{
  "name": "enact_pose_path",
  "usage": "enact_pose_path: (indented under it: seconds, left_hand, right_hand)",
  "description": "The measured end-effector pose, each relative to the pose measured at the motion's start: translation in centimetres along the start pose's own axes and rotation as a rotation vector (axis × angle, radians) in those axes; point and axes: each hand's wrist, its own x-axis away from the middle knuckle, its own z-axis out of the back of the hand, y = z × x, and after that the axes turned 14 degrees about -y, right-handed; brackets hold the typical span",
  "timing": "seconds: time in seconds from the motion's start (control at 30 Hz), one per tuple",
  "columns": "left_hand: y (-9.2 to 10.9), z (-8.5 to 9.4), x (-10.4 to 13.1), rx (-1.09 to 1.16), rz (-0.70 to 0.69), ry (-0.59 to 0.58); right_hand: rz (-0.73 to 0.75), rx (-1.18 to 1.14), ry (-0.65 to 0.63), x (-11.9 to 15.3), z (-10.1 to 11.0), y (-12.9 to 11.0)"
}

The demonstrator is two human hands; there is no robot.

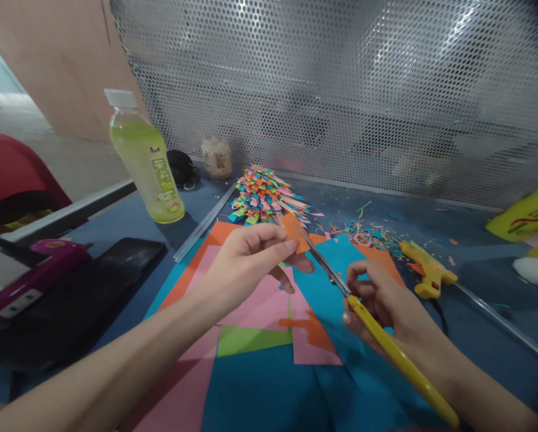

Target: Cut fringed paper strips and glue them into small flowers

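Between its thumb and fingers, my left hand (260, 252) pinches a small piece of orange paper (295, 233). My right hand (381, 303) has its fingers curled round the yellow-handled scissors (397, 354). The scissor blades point up and left, their tips at the orange piece. Beneath both hands lie overlapping sheets: a blue sheet (260, 390), a pink sheet (246, 309), a green piece (253, 339) and orange paper. Behind my left hand stands a cone-shaped pile of small multicoloured paper strips (262, 195).
A green drink bottle (145, 162) stands at the back left, near a jar (217, 157). A black phone (131, 255) lies at left. At right are a yellow glue gun (426, 270), a clear stick (503, 321) and paper scraps (372, 234). A perforated metal panel (318, 90) closes off the back.
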Motion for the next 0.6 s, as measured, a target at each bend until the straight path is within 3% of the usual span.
enact_pose_path:
  seconds: [0.6]
  left_hand:
    - [-0.28,-0.09,0.27,0.023,0.035,-0.039]
  right_hand:
    - [0.002,0.028,0.005,0.03,-0.25,-0.07]
